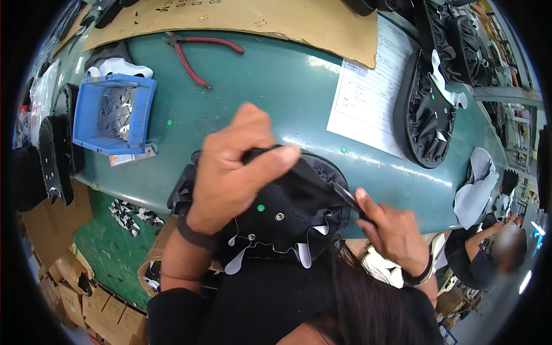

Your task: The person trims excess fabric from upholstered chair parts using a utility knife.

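Note:
A black padded part [299,224] with a gathered fabric edge lies at the table's near edge, against my body. It bears a round green sticker [261,208], two metal eyelets [279,217] and several pale fabric tabs [303,256]. My left hand [238,169] is closed over its far side, pinching a black fabric flap [305,172] pulled taut. In my right hand [397,233], at the part's right edge, is a slim knife-like tool [348,199] with a dark handle and a bright metal blade. The blade points to the flap; whether it touches is unclear.
Red-handled pliers [192,54] lie beyond my hands. A blue bin [80,123] with small metal pieces stands left. To the right are printed sheets [362,103], another black padded part [428,115] and grey fabric [476,187]. Cardboard [241,17] covers the far side. A person [480,256] sits at right.

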`<state>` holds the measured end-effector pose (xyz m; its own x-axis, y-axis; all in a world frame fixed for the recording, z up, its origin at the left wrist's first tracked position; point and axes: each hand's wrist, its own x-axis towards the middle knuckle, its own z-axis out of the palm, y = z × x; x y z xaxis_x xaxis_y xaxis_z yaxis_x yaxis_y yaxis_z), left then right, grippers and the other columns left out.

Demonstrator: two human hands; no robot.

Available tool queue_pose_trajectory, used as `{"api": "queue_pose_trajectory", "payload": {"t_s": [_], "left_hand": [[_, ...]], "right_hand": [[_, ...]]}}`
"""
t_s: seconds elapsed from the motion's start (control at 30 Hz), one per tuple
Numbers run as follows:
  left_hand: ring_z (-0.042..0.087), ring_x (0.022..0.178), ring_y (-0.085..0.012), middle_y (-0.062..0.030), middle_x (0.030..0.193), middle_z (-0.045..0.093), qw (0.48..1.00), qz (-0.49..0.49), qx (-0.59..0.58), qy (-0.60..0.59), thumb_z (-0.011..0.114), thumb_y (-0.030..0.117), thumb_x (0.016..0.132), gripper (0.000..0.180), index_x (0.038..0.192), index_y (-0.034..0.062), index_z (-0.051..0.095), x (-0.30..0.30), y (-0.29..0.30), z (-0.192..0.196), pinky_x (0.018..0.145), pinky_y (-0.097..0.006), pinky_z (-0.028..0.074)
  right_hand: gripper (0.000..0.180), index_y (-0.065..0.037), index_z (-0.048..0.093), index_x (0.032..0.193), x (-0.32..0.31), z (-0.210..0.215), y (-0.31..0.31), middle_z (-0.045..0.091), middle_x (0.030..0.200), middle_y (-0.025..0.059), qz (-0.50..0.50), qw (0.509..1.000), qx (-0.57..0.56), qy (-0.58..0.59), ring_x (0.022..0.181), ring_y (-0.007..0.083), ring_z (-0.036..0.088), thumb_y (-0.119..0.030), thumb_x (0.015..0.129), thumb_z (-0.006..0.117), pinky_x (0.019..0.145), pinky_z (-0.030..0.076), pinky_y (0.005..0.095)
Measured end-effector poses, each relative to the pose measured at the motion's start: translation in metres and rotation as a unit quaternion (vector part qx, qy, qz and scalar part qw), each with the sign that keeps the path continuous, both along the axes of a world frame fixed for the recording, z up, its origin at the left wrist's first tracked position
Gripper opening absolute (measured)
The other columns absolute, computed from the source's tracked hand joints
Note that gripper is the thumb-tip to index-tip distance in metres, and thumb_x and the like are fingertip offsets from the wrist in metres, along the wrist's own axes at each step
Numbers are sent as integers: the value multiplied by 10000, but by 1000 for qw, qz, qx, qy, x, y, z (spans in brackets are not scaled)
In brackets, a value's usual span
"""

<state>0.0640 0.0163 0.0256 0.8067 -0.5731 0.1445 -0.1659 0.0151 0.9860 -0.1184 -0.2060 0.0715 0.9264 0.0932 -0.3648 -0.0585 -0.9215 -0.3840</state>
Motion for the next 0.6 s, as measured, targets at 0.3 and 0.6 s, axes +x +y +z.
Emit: {"api": "queue_pose_trajectory", "payload": {"t_s": [0.3,0.6], "left_hand": [[523,658,-184,-47,757,573,933,-111,269,-212,706,188,798,201,903,31,639,-33,-16,27,621,-339,429],[412,732,-216,-38,641,398,954,-128,182,-200,719,165,738,269,573,78,526,-44,-29,-8,706,-361,279]], "right_hand": [[562,-151,547,1338,-8,9,7,543,702,105,-60,997,19,-45,585,317,561,-160,804,723,536,450,396],[579,-182,510,1373,4,0,4,484,638,72,-6,997,-59,-54,539,285,547,-180,826,700,480,419,392]]}}
